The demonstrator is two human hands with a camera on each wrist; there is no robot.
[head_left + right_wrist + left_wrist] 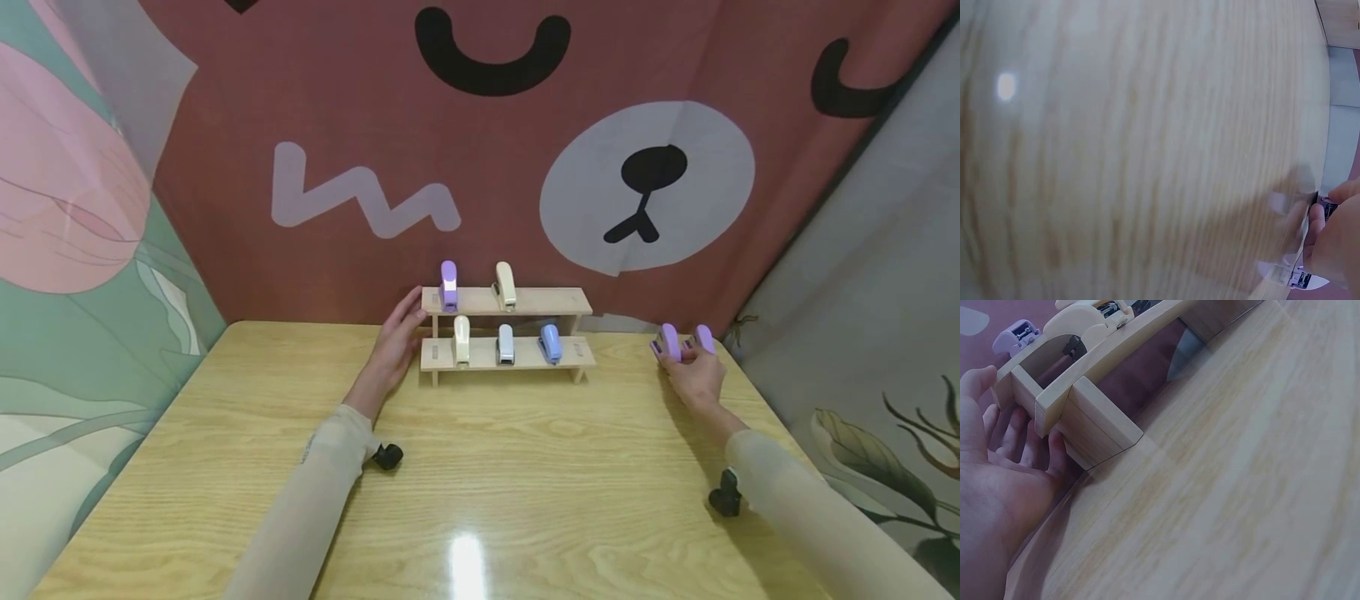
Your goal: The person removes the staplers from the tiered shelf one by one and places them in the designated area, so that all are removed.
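Observation:
My left hand (393, 343) rests at the left end of a two-tier wooden rack (547, 302), its fingers around the end supports in the left wrist view. A purple stapler (448, 283) and a cream stapler (506, 285) stand on the upper tier. On the lower tier are a cream stapler (461, 340), a white-grey stapler (506, 344) and a blue stapler (551, 342). Over at the table's far right corner, my right hand (697, 379) pinches a purple stapler (669, 340). Another purple stapler (704, 337) stands just right of it, partly behind the hand.
The wooden table (480, 467) extends toward me under both forearms. Behind it hangs a reddish-brown curtain (345, 275) with a bear face, and a grey curtain (847, 275) borders the right side. Small black devices sit at both wrists.

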